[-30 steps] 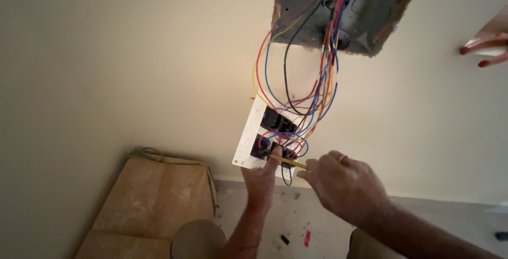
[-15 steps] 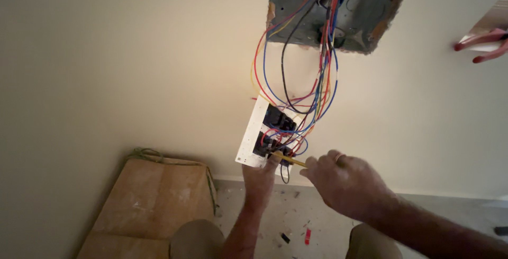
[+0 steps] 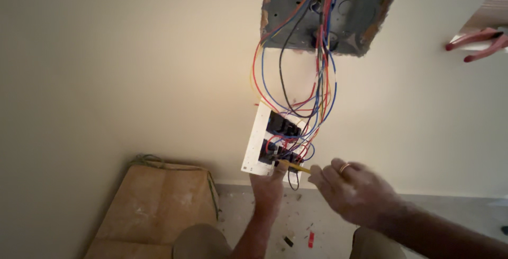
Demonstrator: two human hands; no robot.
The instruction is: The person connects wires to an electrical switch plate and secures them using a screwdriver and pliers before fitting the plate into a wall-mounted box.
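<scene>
Switch plate [image 3: 257, 142], white, hangs by coloured wires [image 3: 317, 95] below an open metal wall box [image 3: 349, 20]; left hand [image 3: 269, 185] grasps its lower edge while right hand [image 3: 352, 193] grips a yellow screwdriver [image 3: 294, 166] at its terminals.

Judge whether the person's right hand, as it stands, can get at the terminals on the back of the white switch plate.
Probably yes. The right hand holds a yellow-shafted screwdriver whose tip already meets the switch plate, steadied by the left hand; only loose wires hang nearby.
</scene>
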